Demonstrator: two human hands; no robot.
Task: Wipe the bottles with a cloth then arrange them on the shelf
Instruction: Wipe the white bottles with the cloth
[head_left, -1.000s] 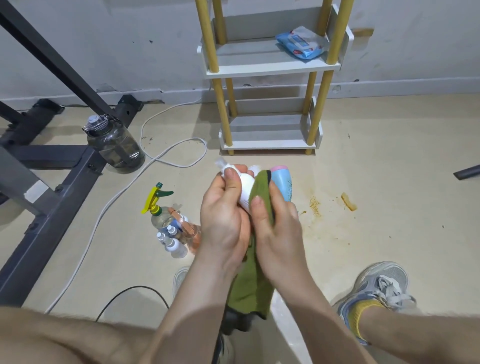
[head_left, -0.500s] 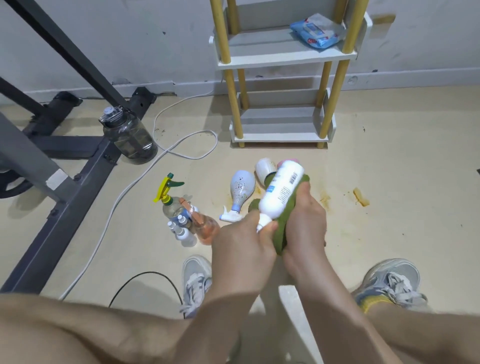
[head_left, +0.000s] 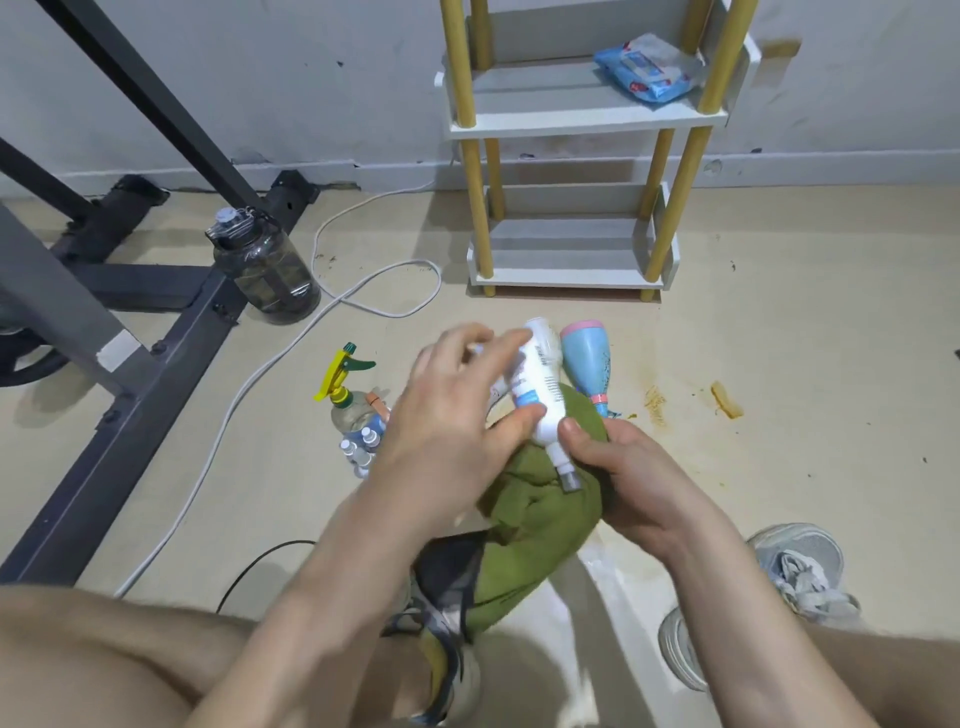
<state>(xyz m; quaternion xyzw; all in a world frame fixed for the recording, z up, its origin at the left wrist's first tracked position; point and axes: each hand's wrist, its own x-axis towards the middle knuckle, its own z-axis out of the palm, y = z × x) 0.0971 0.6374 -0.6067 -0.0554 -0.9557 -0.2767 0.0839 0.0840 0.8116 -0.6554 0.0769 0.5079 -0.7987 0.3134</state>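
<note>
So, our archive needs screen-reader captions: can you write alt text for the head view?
Seen from above, a right hand holds a white bottle in a green cloth while the blurred left hand spans it, thumb on its side. A blue bottle and spray bottles sit on the floor before a shelf with a blue packet.

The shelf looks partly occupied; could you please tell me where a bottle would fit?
The lower tier is wholly bare. The upper tier is free left of the blue wipes packet at its right end. The cluster of spray bottles is crowded.
</note>
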